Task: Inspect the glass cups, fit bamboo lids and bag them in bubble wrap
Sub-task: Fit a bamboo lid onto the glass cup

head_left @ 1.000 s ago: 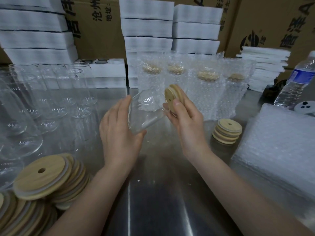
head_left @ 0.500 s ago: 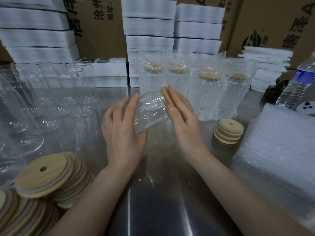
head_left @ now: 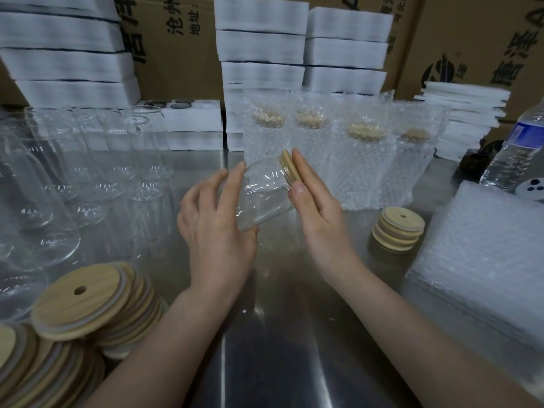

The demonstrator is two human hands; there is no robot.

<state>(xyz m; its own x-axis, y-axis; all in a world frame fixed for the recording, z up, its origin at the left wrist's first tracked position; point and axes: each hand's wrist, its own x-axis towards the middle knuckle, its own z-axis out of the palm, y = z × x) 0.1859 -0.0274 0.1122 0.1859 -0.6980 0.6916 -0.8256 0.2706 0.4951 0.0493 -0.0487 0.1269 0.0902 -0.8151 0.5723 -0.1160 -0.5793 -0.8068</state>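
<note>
Cup (head_left: 262,198) clear, tilted, bamboo lid (head_left: 290,170) on.

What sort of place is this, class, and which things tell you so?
Probably a packing station in a warehouse: cardboard cartons behind, stacked foam sheets, bubble-wrapped cups on a steel table.

open tabletop (head_left: 279,348) between left lid pile (head_left: 88,307) and right bubble-wrap stack (head_left: 485,260)

The clear glass cup (head_left: 265,201) carries a pale tan bamboo lid (head_left: 290,170). The bubble wrap bags (head_left: 362,172) are dotted and translucent, and the surface (head_left: 265,348) is grey.
</note>
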